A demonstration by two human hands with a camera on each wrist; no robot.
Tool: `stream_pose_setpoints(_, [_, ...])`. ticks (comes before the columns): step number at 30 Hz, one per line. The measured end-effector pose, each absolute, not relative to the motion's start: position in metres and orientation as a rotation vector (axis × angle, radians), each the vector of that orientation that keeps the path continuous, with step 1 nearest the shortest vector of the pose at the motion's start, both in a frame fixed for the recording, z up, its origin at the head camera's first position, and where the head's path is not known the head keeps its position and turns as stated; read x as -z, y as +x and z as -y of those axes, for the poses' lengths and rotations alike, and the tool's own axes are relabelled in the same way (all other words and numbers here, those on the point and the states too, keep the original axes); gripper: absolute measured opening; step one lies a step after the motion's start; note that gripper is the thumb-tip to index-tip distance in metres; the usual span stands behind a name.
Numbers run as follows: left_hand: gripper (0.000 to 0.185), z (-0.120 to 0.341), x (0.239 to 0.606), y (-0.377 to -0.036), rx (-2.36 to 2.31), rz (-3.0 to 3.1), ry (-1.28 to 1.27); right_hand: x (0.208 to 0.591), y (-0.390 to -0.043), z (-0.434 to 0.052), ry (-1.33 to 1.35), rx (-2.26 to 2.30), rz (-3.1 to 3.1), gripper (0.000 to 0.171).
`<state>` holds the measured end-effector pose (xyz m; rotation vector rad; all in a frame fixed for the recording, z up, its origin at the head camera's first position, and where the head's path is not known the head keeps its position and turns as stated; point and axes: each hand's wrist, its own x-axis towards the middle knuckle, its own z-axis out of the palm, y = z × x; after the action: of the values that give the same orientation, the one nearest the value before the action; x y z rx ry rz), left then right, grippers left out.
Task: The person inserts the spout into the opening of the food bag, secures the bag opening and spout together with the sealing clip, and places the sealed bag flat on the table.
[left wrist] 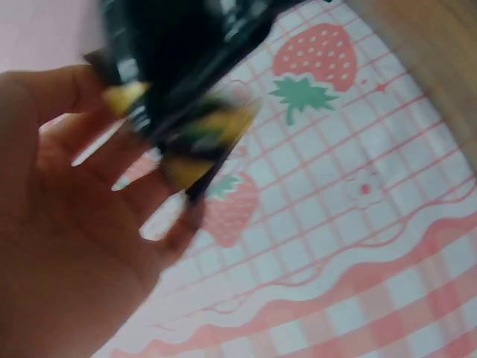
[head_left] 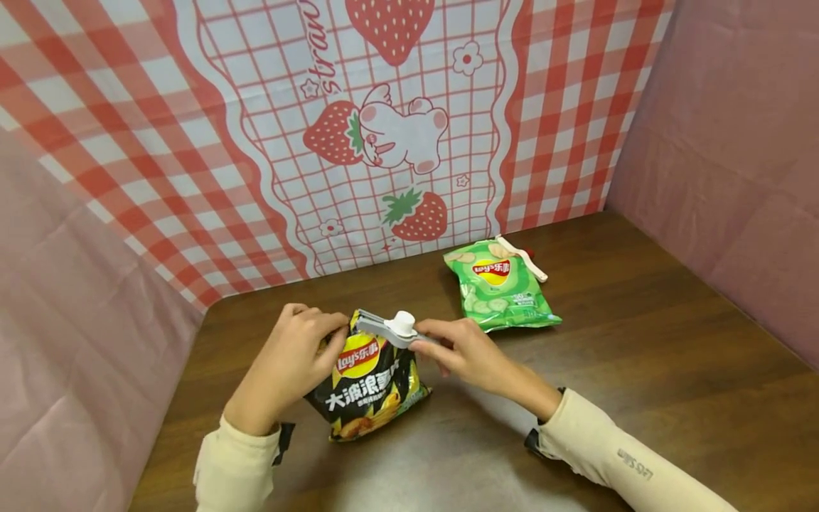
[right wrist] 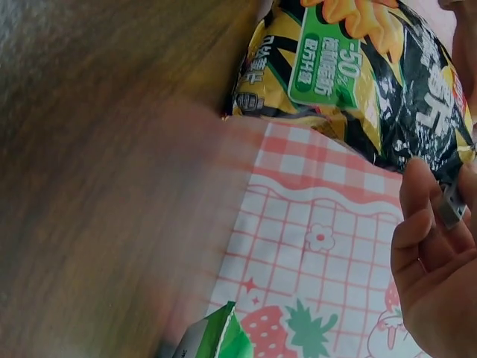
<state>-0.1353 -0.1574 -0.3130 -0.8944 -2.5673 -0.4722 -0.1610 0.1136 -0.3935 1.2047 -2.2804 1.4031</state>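
Strawberry-print backdrop (head_left: pixel 397 135) closes off the rear; pink cloth walls (head_left: pixel 736 156) flank it. Dark wooden bench (head_left: pixel 640 341) carries everything.

Black chip bag (head_left: pixel 367 380) stands near my front edge, top end up, roughly centred between my arms. My left hand (head_left: pixel 291 363) wraps the bag's upper left corner, fingers curled over the top seam; I read that as bracing the bag so the mouth stays flat. The left wrist view is blurred but shows the fingers (left wrist: pixel 112 160) against the dark foil.

Green chip bag (head_left: pixel 499 288) lies flat further back and to the right, well apart, with a white clip (head_left: pixel 521 257) already across its top.

Grey sealing clip (head_left: pixel 387 326) sits along the black bag's top edge. My right hand (head_left: pixel 461 352) pinches its right end, probably to line it along the seam.
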Motion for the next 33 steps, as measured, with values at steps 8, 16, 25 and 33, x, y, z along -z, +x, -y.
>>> stream_pose_setpoints(8, [0.024, 0.139, 0.319, -0.129, 0.357, 2.641, -0.985, 0.39, -0.161, -0.116, 1.162, -1.363, 2.277, 0.01])
stream_pose_setpoints(16, [0.022, 0.135, 0.326, -0.136, 0.516, 2.683, -0.916, 0.389, -0.165, -0.118, 1.135, -1.248, 2.198, 0.01])
stream_pose_setpoints(25, [0.037, 0.138, 0.334, -0.147, 1.062, 2.56, -0.819, 0.388, -0.167, -0.12, 1.14, -1.284, 2.189, 0.013])
stream_pose_setpoints(33, [0.017, 0.138, 0.334, -0.15, 1.296, 2.419, -0.856, 0.385, -0.165, -0.121, 1.177, -1.285, 2.225, 0.009])
